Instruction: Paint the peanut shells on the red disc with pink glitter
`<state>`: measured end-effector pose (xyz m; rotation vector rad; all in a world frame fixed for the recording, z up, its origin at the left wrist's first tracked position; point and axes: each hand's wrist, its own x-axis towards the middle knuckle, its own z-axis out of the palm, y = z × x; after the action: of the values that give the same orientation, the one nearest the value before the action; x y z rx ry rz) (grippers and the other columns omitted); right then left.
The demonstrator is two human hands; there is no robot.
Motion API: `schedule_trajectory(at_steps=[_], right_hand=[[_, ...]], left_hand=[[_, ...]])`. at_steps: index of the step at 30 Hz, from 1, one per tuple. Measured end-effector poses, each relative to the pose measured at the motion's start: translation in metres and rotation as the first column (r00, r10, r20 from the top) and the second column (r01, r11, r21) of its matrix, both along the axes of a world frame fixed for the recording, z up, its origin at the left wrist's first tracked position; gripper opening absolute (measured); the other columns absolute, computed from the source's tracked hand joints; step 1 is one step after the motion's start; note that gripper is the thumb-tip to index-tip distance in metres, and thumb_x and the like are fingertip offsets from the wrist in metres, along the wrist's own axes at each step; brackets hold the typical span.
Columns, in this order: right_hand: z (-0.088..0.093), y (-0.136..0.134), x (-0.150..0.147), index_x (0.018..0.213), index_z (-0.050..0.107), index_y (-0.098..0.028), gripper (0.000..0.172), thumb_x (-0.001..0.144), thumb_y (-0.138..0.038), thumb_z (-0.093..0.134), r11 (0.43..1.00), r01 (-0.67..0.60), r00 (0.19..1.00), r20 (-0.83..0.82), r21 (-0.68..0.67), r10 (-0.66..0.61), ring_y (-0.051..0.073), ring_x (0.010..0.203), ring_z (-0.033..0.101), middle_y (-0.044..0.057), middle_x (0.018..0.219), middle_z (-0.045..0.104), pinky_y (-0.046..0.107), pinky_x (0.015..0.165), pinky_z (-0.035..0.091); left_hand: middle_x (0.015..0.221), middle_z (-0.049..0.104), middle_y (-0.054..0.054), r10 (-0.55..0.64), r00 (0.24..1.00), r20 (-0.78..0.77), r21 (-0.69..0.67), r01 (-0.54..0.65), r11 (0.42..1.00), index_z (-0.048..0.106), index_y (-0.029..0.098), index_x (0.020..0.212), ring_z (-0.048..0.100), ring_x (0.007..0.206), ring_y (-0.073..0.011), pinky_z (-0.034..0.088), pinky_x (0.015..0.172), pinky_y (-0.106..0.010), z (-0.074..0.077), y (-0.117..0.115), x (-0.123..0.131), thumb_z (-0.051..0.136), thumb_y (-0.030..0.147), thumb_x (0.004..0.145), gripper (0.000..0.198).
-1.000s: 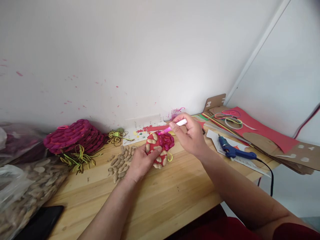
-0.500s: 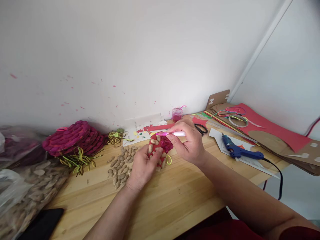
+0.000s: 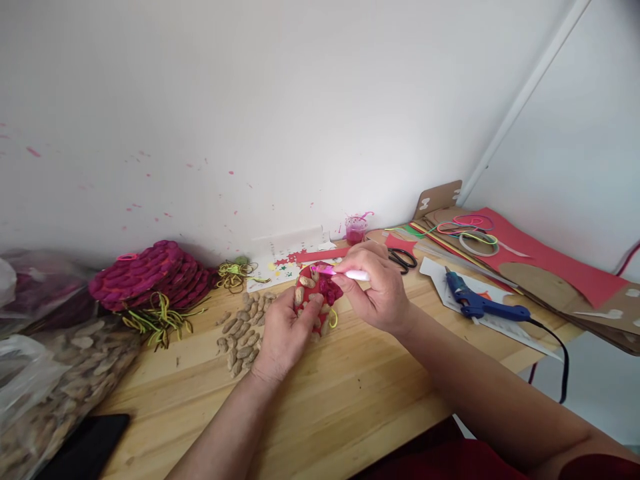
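Left hand (image 3: 285, 327) pinching red disc (image 3: 315, 289), thumb on top. Disc between hands, bearing peanuts. Right hand (image 3: 379, 288) gripping brush (image 3: 356, 275), tip over disc's far edge. Loose peanuts (image 3: 243, 335) left of left grip; cup (image 3: 355, 233) beyond right.

Covering hands, cropping edge
The left hand (image 3: 283, 327) is hiding part of the red disc (image 3: 314, 289); the right hand (image 3: 383, 290) is blocking the scissors' (image 3: 404, 253) blades; the left edge is cutting off the peanut bag (image 3: 75, 360).
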<state>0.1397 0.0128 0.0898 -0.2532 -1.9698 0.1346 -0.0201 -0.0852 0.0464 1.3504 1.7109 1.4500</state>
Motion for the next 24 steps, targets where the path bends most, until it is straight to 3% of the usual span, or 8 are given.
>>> schedule_trajectory(at_steps=[6,24], right_hand=[[0.0006,0.0002,0.0007,0.093,0.063,-0.024,0.003,0.096,-0.022,0.064,0.999,-0.023,0.999,-0.025,-0.042,0.022,0.021,0.082,0.064,0.002,0.08,0.072,0.042,0.079,0.047],[0.0007,0.0011,0.0015,0.095,0.062,-0.024,0.004,0.094,-0.023,0.066,0.999,-0.035,0.999,0.014,0.011,0.035,0.021,0.082,0.064,0.001,0.08,0.071,0.041,0.08,0.046]], left_hand=[[0.069,0.061,0.0,-0.003,0.999,-0.045,0.03,0.004,1.0,0.061,0.02,0.074,0.052,0.066,-0.0168,0.041,0.064,-0.029,0.0039,-0.0013,0.0005,0.066,0.043,0.091,0.029],[0.066,0.059,0.001,0.011,0.984,-0.175,0.052,-0.002,0.999,0.058,0.021,0.073,0.05,0.063,-0.0169,0.039,0.064,-0.03,0.0041,-0.003,0.0,0.062,0.042,0.095,0.03]])
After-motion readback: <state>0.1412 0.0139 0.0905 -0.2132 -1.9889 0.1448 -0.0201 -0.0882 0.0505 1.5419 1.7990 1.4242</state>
